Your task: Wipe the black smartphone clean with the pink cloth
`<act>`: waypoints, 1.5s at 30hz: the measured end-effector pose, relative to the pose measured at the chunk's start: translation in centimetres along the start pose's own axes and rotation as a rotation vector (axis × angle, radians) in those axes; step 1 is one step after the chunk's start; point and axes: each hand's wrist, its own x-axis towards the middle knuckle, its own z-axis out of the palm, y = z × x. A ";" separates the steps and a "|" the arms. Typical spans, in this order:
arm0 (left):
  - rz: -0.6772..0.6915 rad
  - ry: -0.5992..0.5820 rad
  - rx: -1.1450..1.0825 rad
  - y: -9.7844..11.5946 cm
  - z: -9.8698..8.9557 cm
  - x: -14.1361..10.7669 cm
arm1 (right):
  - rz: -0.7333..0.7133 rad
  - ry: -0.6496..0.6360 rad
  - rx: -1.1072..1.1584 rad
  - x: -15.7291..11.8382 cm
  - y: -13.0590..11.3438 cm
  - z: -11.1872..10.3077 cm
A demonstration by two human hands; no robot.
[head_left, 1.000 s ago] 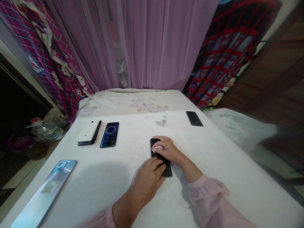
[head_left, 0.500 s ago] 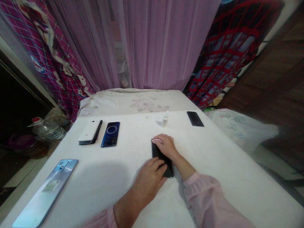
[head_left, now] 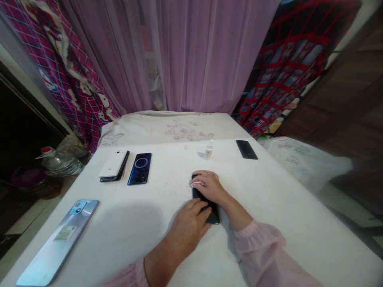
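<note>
A black smartphone [head_left: 214,216] lies on the white-covered table, its far end tilted slightly left. My left hand [head_left: 189,223] grips its near part, fingers across the dark surface and thumb by the near edge. Over the far end, my right hand [head_left: 210,186] is closed on a small pale pinkish-white cloth [head_left: 198,183], pressed against the phone. Most of the cloth is hidden under the fingers, so its exact kind is unclear. A small white bottle [head_left: 209,150] stands upright beyond my right hand.
To the left are a blue phone [head_left: 139,169], a stack topped by a white phone [head_left: 113,166], and a large silver-blue phone [head_left: 58,243]. Another black phone [head_left: 247,149] lies at the right edge. A plastic bag [head_left: 305,159] sits beside the table; a water jug [head_left: 60,161] stands left.
My right hand has shifted slightly toward me along the phone's far end, with the pale cloth under its fingers. My left hand stays on the phone's near part.
</note>
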 end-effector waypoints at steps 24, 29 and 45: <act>0.005 -0.010 0.018 -0.2 0.3 -0.1 | 0.024 0.137 0.044 2.0 0.7 1.7; -0.001 -0.003 0.014 -0.3 0.4 -0.1 | 0.088 0.277 0.146 3.0 1.6 2.0; 0.012 0.140 0.110 -3.4 -0.4 0.9 | 0.366 0.683 0.873 -0.1 3.0 -0.6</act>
